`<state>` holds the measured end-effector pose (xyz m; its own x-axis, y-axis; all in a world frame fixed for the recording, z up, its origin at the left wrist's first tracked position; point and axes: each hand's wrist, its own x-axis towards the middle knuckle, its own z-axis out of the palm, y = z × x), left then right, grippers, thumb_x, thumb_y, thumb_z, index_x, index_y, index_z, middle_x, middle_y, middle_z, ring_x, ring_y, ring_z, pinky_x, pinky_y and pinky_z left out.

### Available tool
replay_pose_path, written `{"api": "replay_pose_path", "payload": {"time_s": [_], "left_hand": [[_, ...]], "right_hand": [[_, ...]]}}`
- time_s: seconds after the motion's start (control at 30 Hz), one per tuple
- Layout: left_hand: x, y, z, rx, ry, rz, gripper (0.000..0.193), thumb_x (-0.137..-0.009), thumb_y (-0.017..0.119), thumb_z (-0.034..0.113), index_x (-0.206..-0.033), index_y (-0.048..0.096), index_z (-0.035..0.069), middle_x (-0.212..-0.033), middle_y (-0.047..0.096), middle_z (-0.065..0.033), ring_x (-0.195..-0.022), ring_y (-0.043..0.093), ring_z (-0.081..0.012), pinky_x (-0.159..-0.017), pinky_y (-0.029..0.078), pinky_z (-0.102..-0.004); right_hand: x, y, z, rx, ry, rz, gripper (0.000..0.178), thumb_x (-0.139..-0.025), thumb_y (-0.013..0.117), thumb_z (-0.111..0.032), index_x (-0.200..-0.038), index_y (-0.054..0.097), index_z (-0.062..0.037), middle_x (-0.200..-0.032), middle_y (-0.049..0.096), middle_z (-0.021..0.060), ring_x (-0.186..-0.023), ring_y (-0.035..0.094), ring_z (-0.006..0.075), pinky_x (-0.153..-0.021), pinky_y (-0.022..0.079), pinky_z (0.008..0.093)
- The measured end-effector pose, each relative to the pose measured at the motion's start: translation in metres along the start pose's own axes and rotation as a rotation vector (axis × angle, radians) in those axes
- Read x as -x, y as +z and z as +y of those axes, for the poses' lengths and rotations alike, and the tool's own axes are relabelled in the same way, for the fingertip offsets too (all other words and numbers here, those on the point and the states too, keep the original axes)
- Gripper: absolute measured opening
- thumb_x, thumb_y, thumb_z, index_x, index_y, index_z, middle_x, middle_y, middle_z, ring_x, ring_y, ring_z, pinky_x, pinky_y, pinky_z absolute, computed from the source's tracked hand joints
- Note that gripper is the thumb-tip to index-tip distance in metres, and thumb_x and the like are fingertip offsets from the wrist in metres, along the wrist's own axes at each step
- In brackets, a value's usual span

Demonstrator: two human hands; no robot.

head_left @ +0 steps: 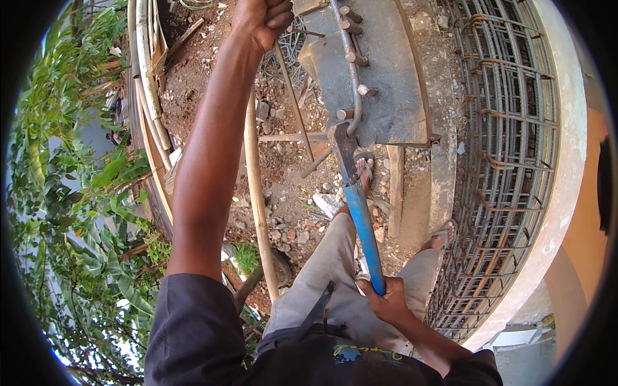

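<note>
My right hand (385, 301) is wrapped round the blue pipe-like handle of a rebar bending wrench (364, 222). The wrench's dark metal head sits at the bent near end of a steel bar (353, 71). That bar runs along several short metal pegs (367, 91) standing on a dark, worn bending board (399, 77). At the top edge, left of the board, my left hand (264, 19) is closed in a fist. What it grips, if anything, does not show clearly; a thin rod (306, 31) appears beside it.
Tied rebar cages (508, 128) line the right side beside a pale wall edge (573, 96). A bamboo pole (255, 193) slants past my left leg. Rubble covers the soil (293, 235) around my sandalled feet. Bamboo poles (145, 71) and leafy plants (84, 212) border the left.
</note>
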<state>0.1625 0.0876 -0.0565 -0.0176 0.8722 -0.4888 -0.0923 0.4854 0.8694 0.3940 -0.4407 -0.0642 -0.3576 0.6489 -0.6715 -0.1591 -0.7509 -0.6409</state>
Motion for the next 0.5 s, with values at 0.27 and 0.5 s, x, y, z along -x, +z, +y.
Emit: {"api": "replay_pose_path", "payload": {"time_s": [0.27, 0.5], "left_hand": [[0.001, 0.001, 0.008, -0.010, -0.019, -0.084, 0.048, -0.107, 0.070, 0.030, -0.070, 0.041, 0.020, -0.057, 0.023, 0.0088, -0.043, 0.017, -0.0070, -0.037, 0.020, -0.0253], [0.013, 0.017, 0.008, -0.035, -0.089, 0.015, 0.051, -0.104, 0.075, 0.038, -0.073, 0.038, 0.020, -0.055, 0.022, 0.0073, -0.042, 0.018, -0.0091, -0.039, 0.018, -0.0275]], "right_hand": [[-0.086, 0.137, 0.051, -0.332, -0.288, 0.162, 0.055, -0.103, 0.078, -0.018, -0.061, 0.044, -0.0053, -0.054, 0.041, -0.0032, -0.053, 0.036, 0.0058, -0.049, 0.029, 0.0335], [-0.108, 0.146, 0.058, -0.185, -0.327, 0.335, 0.041, -0.103, 0.077, -0.027, -0.074, 0.067, 0.0003, -0.056, 0.051, 0.0028, -0.053, 0.046, 0.0069, -0.050, 0.037, 0.0338]]}}
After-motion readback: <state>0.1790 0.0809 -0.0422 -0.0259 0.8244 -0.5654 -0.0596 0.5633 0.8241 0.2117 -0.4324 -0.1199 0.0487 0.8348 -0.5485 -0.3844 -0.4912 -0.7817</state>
